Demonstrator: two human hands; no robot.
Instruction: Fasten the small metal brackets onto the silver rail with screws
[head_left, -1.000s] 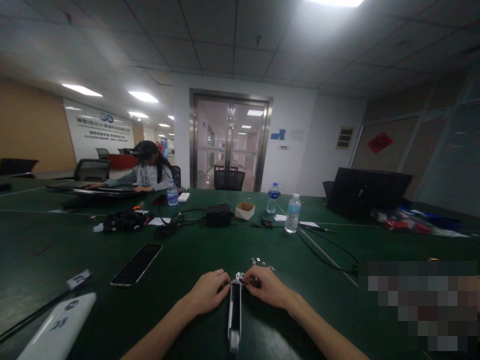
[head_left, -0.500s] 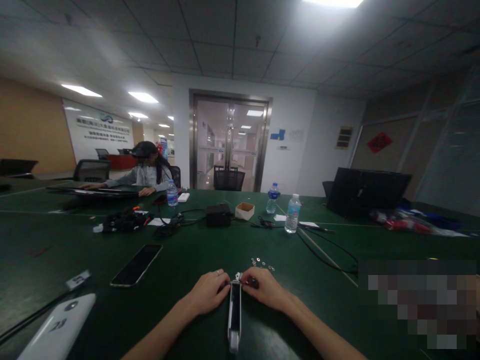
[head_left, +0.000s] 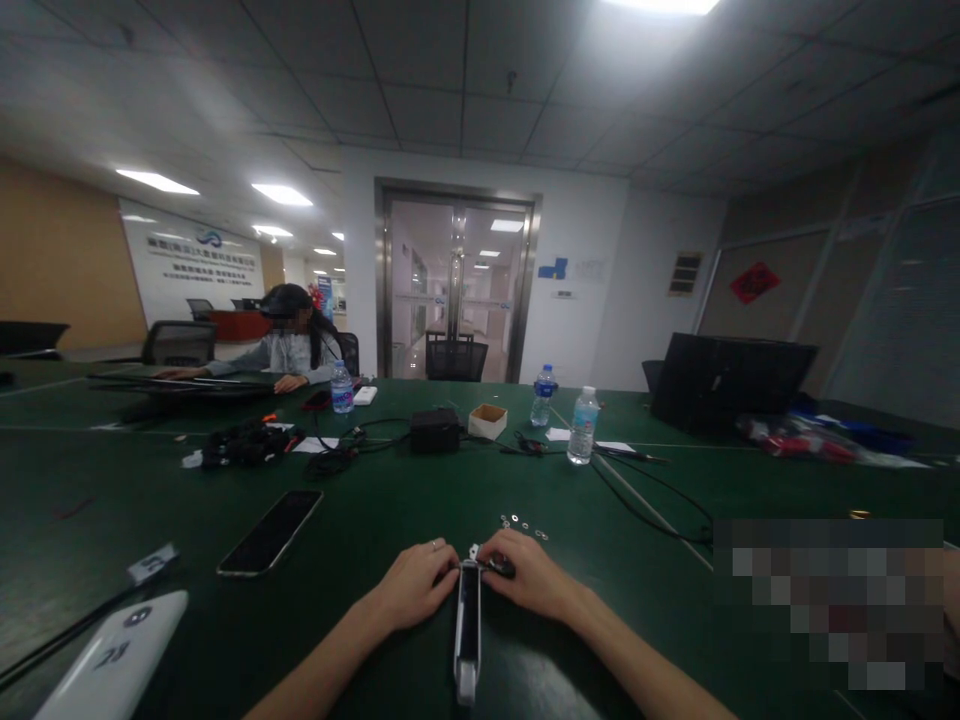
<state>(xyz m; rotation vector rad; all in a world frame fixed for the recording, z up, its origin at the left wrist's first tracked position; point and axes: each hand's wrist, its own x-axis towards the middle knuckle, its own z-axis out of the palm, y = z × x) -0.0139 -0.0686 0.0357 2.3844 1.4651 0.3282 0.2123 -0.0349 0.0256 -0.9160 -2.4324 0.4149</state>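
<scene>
A long, narrow device with white edges and a dark middle [head_left: 469,615] lies on the green table, pointing away from me. A small metal fitting [head_left: 473,552] sticks up at its far end. My left hand [head_left: 420,580], a ring on one finger, is closed, its fingertips pinching the device's left side near that end. My right hand [head_left: 529,572] is closed at the opposite side, fingertips by the fitting. Part of a small dark thing [head_left: 501,567] shows under its fingers; what it is I cannot make out. Several small silvery rings [head_left: 525,526] lie just beyond.
To the left are a black-screened phone [head_left: 271,532] and a white device marked 28 [head_left: 112,655]. Farther back stand an open box [head_left: 487,421], a black box [head_left: 435,431], water bottles [head_left: 583,428] and cables. Across the table sits a person [head_left: 289,340]. A blurred patch covers the lower right.
The whole view has shifted slightly to the left. Both hands stay at the device's far end; the right fingers have shifted a little and the dark thing beneath them shows more clearly.
</scene>
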